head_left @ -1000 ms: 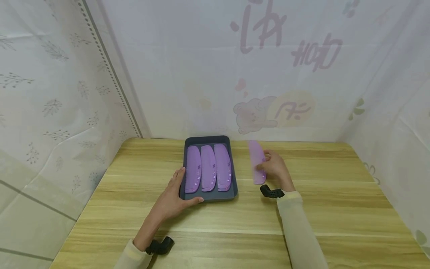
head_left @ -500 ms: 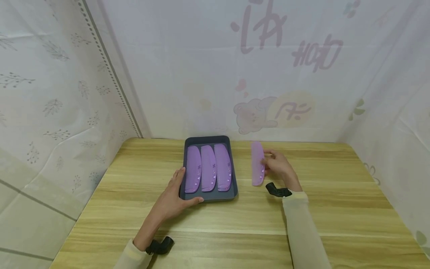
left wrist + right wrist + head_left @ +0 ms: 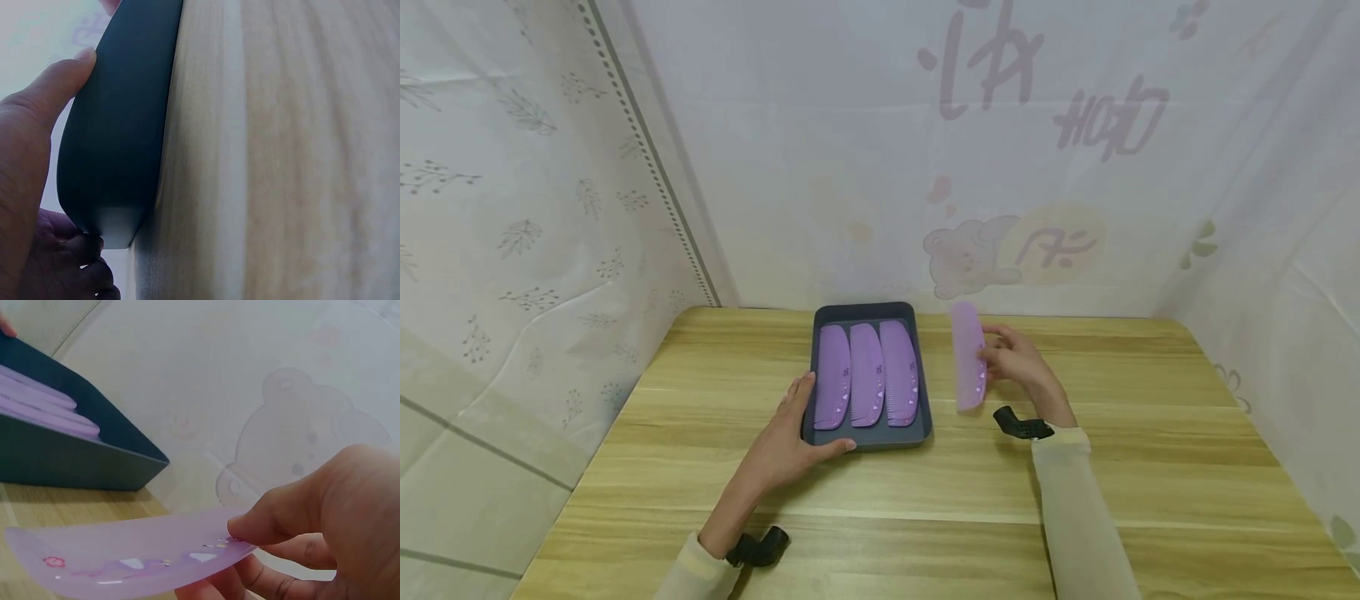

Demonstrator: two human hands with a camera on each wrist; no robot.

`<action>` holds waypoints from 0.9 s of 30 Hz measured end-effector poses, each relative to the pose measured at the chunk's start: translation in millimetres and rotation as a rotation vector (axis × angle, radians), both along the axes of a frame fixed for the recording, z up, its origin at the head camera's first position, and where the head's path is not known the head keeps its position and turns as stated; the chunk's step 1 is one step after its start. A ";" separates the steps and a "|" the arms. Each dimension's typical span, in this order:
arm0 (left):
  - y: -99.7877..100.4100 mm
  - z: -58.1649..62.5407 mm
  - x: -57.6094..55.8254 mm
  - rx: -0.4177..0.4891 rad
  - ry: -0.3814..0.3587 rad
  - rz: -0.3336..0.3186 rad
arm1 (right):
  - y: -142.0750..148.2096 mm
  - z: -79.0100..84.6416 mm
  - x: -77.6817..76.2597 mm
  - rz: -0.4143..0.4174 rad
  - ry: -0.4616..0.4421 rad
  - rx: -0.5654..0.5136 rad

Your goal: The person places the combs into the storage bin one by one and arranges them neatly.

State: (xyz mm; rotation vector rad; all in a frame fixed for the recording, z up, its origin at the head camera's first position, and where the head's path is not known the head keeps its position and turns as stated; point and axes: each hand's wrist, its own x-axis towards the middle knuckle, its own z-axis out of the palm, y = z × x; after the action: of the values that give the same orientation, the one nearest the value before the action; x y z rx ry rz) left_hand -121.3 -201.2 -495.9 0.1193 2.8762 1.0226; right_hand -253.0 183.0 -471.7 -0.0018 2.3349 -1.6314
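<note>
In the head view, a dark grey rectangular tray (image 3: 867, 438) holds three purple combs side by side: a left comb (image 3: 832, 377), a middle comb (image 3: 867, 375) and a right comb (image 3: 898, 372). My left hand (image 3: 786, 437) holds the tray's near left corner, its thumb on the front rim and its fingers along the left side. My right hand (image 3: 1018, 365) pinches a fourth-looking, paler purple comb (image 3: 967, 357) by its curved back, right of the tray. The right wrist view shows the thumb on top of this comb (image 3: 131, 556) and fingers beneath; it appears raised off the table.
A wood-grain table (image 3: 940, 517) carries everything. Behind it hangs a pale printed curtain (image 3: 820, 167), and similar cloth stands at both sides. Black wrist-worn devices sit on the left wrist (image 3: 760, 547) and the right wrist (image 3: 1022, 423).
My right hand first shifted slightly right and its grip moved to the comb's back edge. Since then the comb has come up and a little left. The left hand and tray stay put.
</note>
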 end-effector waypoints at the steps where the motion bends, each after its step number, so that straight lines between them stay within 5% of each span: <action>1: 0.1 0.0 -0.2 0.000 -0.001 0.000 | -0.5 1.2 0.3 0.001 0.000 -0.005; 27: 0.9 0.0 -0.8 0.000 0.003 0.006 | -37.7 10.1 7.6 0.074 0.034 -0.146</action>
State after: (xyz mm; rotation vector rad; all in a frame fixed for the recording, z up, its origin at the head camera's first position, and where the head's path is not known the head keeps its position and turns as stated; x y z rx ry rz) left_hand -122.1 -200.2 -495.9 0.1123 2.8810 1.0238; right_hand -245.4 145.3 -461.6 -0.1458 2.2068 -1.7741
